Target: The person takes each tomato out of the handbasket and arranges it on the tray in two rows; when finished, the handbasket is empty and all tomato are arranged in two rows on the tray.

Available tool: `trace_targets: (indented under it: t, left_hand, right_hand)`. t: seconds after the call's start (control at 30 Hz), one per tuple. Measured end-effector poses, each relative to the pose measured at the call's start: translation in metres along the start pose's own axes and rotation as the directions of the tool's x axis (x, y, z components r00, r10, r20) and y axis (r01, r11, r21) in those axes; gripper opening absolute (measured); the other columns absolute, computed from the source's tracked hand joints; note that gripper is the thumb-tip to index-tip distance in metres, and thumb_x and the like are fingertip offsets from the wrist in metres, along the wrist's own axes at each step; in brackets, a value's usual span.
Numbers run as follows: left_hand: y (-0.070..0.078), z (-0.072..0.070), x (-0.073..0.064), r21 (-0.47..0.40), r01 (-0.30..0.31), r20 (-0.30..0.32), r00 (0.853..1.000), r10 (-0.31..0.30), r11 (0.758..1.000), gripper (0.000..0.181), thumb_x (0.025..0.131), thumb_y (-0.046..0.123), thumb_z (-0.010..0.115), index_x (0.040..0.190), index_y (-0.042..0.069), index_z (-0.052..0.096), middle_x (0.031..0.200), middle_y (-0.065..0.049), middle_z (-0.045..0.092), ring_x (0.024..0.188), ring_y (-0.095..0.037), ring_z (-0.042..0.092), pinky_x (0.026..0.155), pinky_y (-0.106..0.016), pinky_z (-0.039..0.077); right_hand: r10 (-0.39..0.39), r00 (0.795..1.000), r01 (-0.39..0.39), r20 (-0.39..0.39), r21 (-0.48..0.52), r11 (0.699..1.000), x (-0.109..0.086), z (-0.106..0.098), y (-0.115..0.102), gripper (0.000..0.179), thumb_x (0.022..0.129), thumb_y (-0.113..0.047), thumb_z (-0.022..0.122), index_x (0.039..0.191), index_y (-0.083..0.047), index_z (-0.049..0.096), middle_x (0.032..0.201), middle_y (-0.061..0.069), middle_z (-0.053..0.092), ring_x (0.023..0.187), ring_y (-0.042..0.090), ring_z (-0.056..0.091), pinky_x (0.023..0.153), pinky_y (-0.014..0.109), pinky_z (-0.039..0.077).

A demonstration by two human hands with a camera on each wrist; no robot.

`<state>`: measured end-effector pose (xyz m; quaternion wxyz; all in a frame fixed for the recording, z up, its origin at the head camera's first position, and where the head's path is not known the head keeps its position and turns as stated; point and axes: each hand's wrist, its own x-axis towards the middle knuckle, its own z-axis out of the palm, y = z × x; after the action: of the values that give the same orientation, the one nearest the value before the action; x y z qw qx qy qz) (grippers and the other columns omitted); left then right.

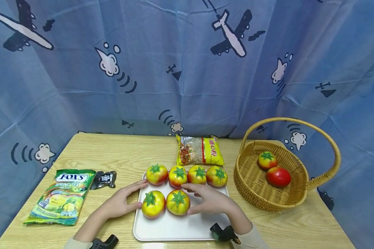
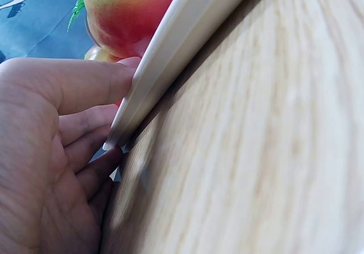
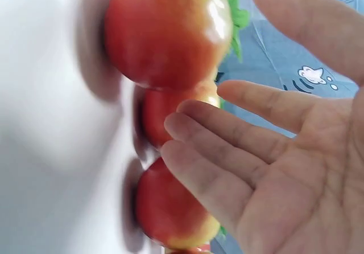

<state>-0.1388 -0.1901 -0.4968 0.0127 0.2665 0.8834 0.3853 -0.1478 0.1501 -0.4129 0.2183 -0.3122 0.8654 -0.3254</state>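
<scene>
Several toy tomatoes, yellow and red with green leaf tops, sit on a white tray [image 1: 174,231]. Two are in front, a left one [image 1: 153,204] and a right one [image 1: 178,202]; a row [image 1: 197,175] lies behind them. My left hand [image 1: 119,202] is at the tray's left edge, its thumb and fingertips against the rim, as the left wrist view shows. My right hand [image 1: 212,200] hovers over the tray beside the right front tomato, thumb tip close to it. In the right wrist view its fingers [image 3: 227,128] are extended, overlapping the tomatoes.
At the right stands a wicker basket [image 1: 246,185] with a tall handle, holding a toy tomato [image 1: 267,160] and a red oval fruit [image 1: 278,176]. A yellow noodle packet [image 1: 199,150] lies behind the tray. To the left are a green FOX'S candy bag [image 1: 62,197] and a small black packet [image 1: 103,180].
</scene>
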Motion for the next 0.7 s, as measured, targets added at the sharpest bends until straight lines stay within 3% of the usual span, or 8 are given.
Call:
trace_targets:
  t: [0.2,0.43,0.7]
  left_hand:
    - [-0.001,-0.001,-0.001,-0.004,0.007,0.001,1.000,-0.007,1.000,0.060,0.085,0.040,0.067,0.139,0.020,0.049,0.149,-0.004,0.041,0.136,-0.029,0.039,0.108,-0.054,0.034]
    - [-0.002,-0.001,0.002,-0.014,0.006,0.005,1.000,-0.006,1.000,0.061,0.085,0.040,0.068,0.139,0.018,0.049,0.149,-0.002,0.041,0.137,-0.029,0.037,0.109,-0.054,0.032]
    - [0.001,-0.002,0.002,-0.037,0.023,0.025,0.999,-0.022,0.999,0.062,0.085,0.038,0.068,0.139,0.015,0.049,0.148,-0.004,0.042,0.138,-0.030,0.036,0.110,-0.054,0.030]
  right_hand:
    - [-0.014,0.999,0.015,-0.032,0.027,1.000,-0.007,-0.012,0.002,0.074,0.080,-0.032,0.075,0.142,-0.006,0.043,0.141,0.012,0.050,0.125,0.030,0.051,0.103,0.046,0.044]
    - [0.008,0.991,0.002,-0.137,0.077,0.997,-0.025,-0.037,0.010,0.076,0.081,-0.035,0.073,0.142,-0.003,0.041,0.144,0.016,0.045,0.130,0.034,0.046,0.105,0.049,0.042]
    - [0.001,0.952,0.019,-0.306,0.063,0.998,-0.052,-0.068,0.018,0.066,0.084,-0.030,0.071,0.137,0.000,0.046,0.139,0.020,0.049,0.127,0.037,0.048,0.105,0.053,0.038]
